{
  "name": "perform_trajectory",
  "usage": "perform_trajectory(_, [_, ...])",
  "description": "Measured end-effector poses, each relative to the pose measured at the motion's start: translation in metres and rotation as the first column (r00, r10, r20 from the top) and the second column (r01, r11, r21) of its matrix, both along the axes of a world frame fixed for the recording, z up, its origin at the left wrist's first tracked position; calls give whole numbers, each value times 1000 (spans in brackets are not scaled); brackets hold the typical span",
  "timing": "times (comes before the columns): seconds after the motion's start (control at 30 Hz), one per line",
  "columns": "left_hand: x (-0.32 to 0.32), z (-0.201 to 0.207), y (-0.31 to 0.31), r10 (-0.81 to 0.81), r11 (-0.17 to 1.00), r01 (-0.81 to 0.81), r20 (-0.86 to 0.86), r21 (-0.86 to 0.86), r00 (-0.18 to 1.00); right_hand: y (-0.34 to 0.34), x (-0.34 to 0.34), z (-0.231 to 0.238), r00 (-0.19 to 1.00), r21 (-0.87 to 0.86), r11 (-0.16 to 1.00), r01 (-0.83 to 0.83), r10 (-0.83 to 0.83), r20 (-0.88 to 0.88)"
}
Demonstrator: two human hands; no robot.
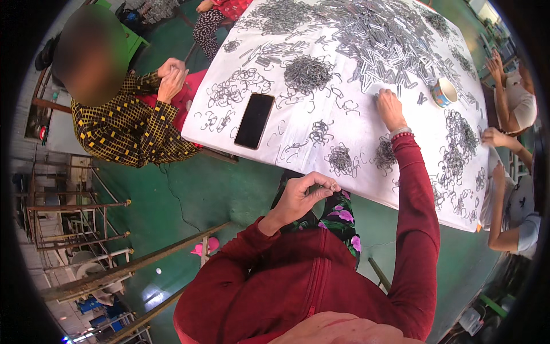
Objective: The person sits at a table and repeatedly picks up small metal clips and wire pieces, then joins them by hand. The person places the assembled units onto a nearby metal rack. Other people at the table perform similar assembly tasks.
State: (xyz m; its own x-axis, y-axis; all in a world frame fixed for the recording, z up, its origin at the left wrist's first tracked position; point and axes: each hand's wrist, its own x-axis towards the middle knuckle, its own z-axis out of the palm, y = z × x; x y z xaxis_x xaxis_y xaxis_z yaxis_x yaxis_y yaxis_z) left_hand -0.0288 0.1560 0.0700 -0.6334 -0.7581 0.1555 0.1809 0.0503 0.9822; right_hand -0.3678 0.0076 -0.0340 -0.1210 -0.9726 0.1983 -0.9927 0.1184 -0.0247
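My left hand point(306, 198) is held just off the table's near edge, above my lap. Its thumb and forefinger are pinched together, and whatever sits between the tips is too small to name. Stretched over the table, my right hand point(391, 110) has its fingers curled down at the near edge of a wide heap of grey metal strips point(378, 49). What its fingertips hold, if anything, is hidden. Small piles of thin bent wire pieces point(341, 160) lie between my hands and along the near edge. Another wire pile point(385, 153) lies beside my right forearm.
A white-covered table point(298, 126) carries a black phone point(255, 121), a paper cup point(443, 93) and a dense round pile of bent pieces point(307, 74). A co-worker in a checked shirt point(132, 120) sits at the left; other people's arms point(507, 143) reach in at the right.
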Motion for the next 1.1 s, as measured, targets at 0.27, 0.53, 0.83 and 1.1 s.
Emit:
perform_trajectory(0.27, [-3,6,-5,62,991,-60,8,-122,998,93,69,81,223,-129,990,50,115,968])
perform_trajectory(0.53, [-18,15,-6,59,985,-49,53,-164,997,204,172,153,360,-343,931,122,281,890])
perform_trajectory(0.83, [-13,5,-3,58,981,-41,81,-190,995,207,179,153,114,-344,908,239,325,939])
perform_trajectory(1.1, [-1,-39,-150,586,722,-276,349,-634,732,214,178,146,50,-250,953,170,245,968])
